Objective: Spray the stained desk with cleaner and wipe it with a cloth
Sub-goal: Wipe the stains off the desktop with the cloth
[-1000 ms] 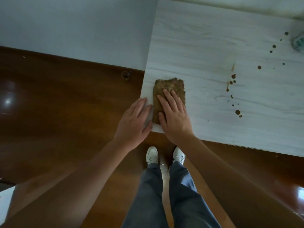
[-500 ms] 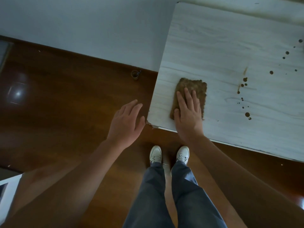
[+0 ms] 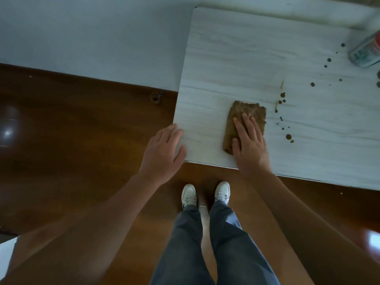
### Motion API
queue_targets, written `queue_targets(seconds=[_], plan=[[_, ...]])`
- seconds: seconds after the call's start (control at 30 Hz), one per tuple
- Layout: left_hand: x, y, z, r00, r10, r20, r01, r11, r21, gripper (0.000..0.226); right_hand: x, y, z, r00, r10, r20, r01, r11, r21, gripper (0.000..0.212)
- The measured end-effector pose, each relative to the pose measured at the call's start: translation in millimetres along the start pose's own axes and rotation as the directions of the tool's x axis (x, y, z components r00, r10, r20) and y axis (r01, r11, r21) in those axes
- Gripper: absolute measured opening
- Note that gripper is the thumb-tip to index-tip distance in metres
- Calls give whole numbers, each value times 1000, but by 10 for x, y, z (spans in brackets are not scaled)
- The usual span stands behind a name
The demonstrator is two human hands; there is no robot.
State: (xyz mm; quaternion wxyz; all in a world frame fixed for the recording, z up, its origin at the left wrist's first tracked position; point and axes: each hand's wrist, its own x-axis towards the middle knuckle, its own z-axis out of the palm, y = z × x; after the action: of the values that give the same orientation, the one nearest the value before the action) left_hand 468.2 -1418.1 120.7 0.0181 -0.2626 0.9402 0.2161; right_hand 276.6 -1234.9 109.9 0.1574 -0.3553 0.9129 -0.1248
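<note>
Pale wood-grain desk (image 3: 246, 58) across the upper right, and the brown cloth (image 3: 247, 112) lies flat near its front edge, straight fingers of the right hand (image 3: 249, 149) pressing its lower half. Dark stains (image 3: 288, 136) dot the top just right of it; the left hand (image 3: 162, 153), fingers relaxed, is at the desk's near corner.

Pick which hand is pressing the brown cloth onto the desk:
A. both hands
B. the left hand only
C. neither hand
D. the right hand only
D: the right hand lies with straight fingers on the cloth, while the left hand is at the near left corner of the desk, apart from the cloth.
</note>
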Motion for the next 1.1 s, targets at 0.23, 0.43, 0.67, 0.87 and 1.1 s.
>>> queue_targets(seconds=[0.23,0.43,0.67,0.87,1.1], plan=[[114,196,146,998,-15,-66,16,1000,25,49,7,-209,31,999,-35,27,35,999,-5,59],[434,355,130,981,95,-172,-92,995,24,44,-135,-344,175,943,-310,119,319,946,-60,60],[787,586,176,987,149,-65,-145,987,65,49,304,545,-270,996,-83,15,83,997,2,58],[1229,1044,312,982,172,-78,-165,982,93,53,772,1404,-694,958,264,-116,-256,964,75,57],[1520,1233,628,979,134,-153,-106,978,179,54,639,989,-485,995,-7,-104,8,1000,16,59]])
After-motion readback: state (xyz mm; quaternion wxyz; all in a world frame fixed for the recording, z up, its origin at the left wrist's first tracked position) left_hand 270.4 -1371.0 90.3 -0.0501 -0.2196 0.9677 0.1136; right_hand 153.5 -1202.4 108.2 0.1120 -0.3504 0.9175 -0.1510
